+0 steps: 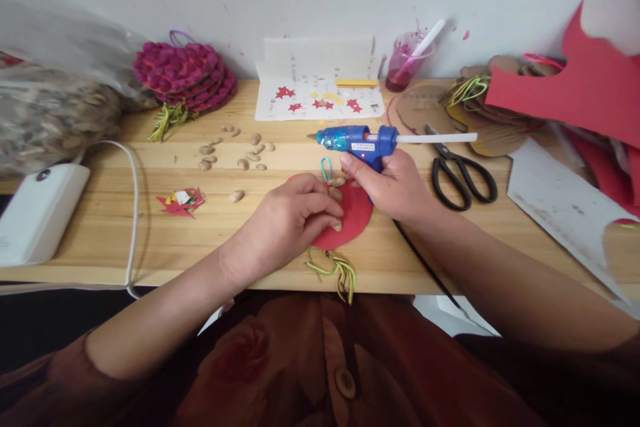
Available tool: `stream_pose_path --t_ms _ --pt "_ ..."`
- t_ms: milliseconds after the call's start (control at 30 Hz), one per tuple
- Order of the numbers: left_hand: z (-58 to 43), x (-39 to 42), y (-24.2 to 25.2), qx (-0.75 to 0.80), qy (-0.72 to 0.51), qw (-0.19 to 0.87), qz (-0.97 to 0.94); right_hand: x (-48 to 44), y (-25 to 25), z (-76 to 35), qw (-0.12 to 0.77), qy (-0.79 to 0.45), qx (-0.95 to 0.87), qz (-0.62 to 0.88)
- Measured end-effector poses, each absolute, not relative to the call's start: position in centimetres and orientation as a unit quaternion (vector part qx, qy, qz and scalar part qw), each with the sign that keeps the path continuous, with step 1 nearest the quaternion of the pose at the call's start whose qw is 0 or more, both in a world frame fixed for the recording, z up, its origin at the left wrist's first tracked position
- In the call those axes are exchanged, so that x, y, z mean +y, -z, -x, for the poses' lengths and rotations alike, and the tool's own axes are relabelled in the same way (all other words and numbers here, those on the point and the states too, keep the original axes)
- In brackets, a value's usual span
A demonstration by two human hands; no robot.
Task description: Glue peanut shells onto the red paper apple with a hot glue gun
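In my right hand [395,187] is a blue hot glue gun [373,141], with a white glue stick [440,138] out of its back and its nozzle pointing left. My left hand [305,213] reaches over a red paper disc [357,217], its thumb and fingertips closed on a tan nutshell [338,227]. Other shells [335,193] sit near the disc's upper part, partly behind my fingers. A turquoise loop [327,169] shows at the disc's top and a yellow-green tassel [343,273] hangs from its bottom, over the table edge.
Loose nutshells [243,164] are scattered to the left. Black scissors [463,173] lie right of the glue gun. Behind are printed paper [320,57] with red stars and a cup [407,63] of magenta paint. A white power bank [45,213] with a cable stands at left.
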State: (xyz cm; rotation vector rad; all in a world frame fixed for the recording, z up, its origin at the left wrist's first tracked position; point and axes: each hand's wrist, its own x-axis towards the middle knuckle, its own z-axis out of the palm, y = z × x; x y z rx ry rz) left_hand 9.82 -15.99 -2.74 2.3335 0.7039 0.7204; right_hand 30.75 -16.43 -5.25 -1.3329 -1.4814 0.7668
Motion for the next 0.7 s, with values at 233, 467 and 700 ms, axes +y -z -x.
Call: stream_pose_path --t_ms 233,467,700 --pt "-10.2 -16.6 3.8 0.29 -0.262 0.298 -0.871 -16.5 4.6 -30.7 0.466 -0.302 -0.624 0.55" --pt "-10.2 -16.6 4.1 0.3 -0.266 0.309 -0.862 -16.6 4.4 -30.8 0.457 -0.288 -0.628 0.56" --pt "-10.2 -16.7 4.0 0.294 -0.272 0.321 -0.858 -16.5 5.1 -30.8 0.469 -0.301 -0.62 0.552"
